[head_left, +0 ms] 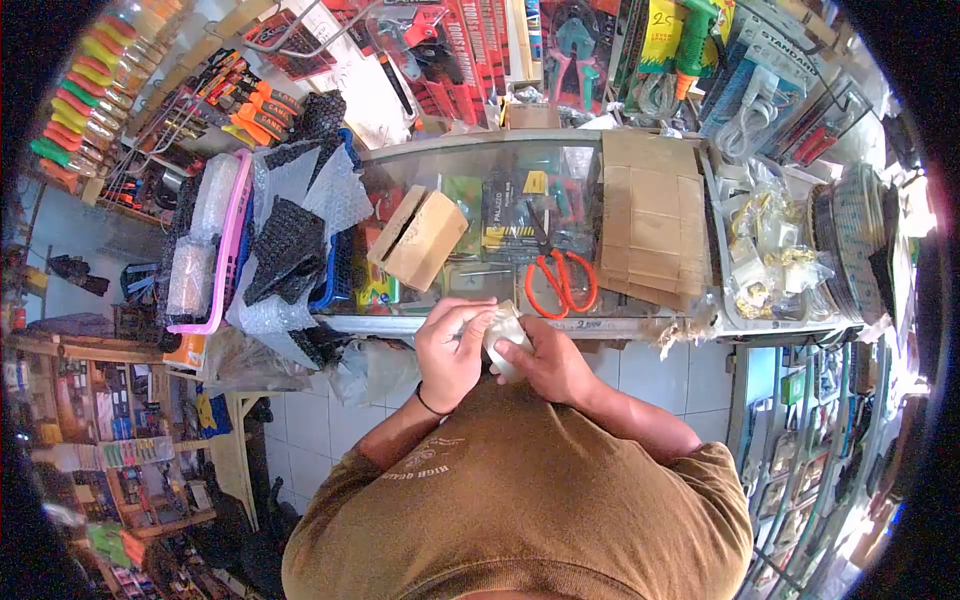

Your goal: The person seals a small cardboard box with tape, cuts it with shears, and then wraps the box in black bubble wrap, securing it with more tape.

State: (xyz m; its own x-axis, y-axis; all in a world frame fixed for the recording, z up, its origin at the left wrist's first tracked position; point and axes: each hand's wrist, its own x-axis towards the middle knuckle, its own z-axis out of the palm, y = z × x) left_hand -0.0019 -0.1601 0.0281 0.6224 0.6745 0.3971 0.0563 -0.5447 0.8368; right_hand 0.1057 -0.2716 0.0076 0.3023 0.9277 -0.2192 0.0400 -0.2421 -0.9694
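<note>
Close in front of my chest, at the counter's near edge, my left hand (455, 345) and my right hand (548, 362) meet around a small whitish-tan, roll-like item (508, 345). Left fingers pinch its upper side, while the right thumb presses on its front. Most of it is hidden by the fingers, and its exact kind cannot be made out. Just beyond the right hand, orange-handled scissors (561, 284) lie on the glass counter (400, 160). A small cardboard box (418, 238) sits tilted past the left hand.
Flattened cardboard (652, 220) lies right of the scissors. A tray of bagged brass-coloured parts (775, 245) is farther right. Bubble wrap (290, 240) fills a blue basket (340, 265) at left, beside a pink basket (232, 240). Packaged tools (575, 50) hang at the back.
</note>
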